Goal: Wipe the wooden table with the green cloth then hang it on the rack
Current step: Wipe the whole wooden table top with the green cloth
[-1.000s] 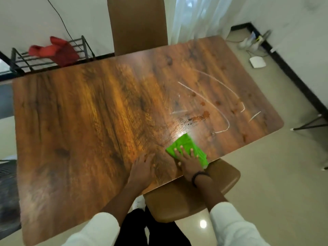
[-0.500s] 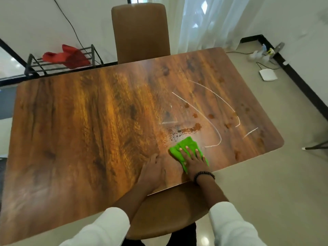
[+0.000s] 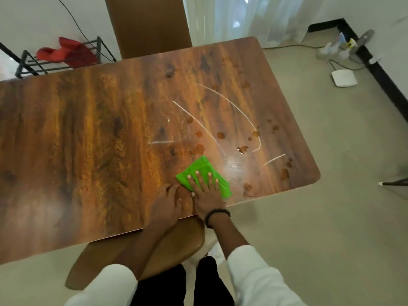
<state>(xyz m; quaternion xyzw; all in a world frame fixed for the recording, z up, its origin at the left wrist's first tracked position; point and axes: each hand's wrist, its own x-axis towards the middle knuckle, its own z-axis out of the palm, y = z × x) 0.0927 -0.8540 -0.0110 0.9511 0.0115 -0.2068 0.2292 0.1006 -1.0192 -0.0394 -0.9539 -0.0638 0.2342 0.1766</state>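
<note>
Head view: right hand flat on green cloth

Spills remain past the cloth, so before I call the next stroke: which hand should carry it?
Right. The right hand already presses flat on the green cloth, with the brown stains just beyond it. The left hand rests bare on the wooden table, likely best left bracing.

The bench runs off the left edge. The right hand hides part of the cloth. The far chair is cut off at the top.
</note>
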